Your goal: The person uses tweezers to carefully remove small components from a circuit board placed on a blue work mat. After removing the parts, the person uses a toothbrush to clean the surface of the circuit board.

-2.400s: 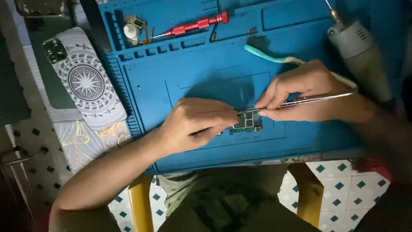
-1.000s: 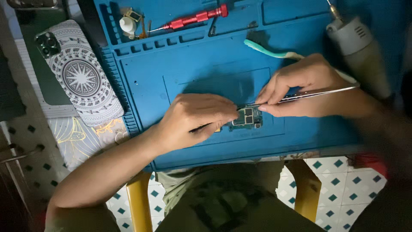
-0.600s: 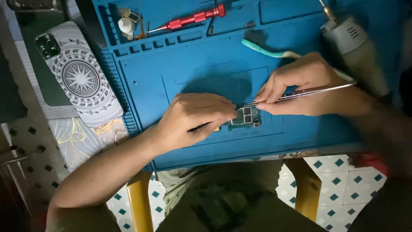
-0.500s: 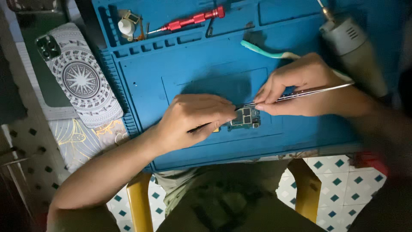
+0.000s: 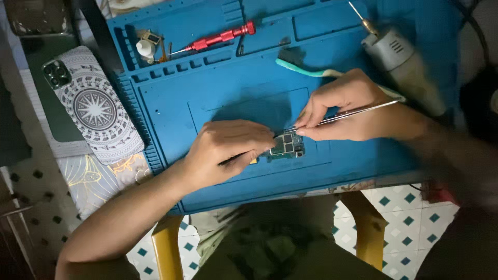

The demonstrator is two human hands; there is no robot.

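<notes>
- Left hand (image 5: 223,150): rests on the blue work mat (image 5: 207,103) toward the table's near edge; its grip is closed on the left end of a small circuit board (image 5: 287,145), fingertips pressing it flat.
- Circuit board: lies on the mat's flat central panel, between both hands.
- Right hand (image 5: 345,106): just beyond the board; its grip is pinched shut on metal tweezers (image 5: 358,111), whose tips meet the board's far edge.
- Toothbrush (image 5: 306,70): teal handle, lying on the mat behind the right hand.
- Far-edge tray slots of the mat: one holds a red screwdriver (image 5: 218,39); the left slot holds a small white bottle (image 5: 145,49) and small parts too small to identify.
- Grey rotary tool (image 5: 399,57): far right corner.
- Phone (image 5: 93,106) in a patterned case: left of the mat, face down.
</notes>
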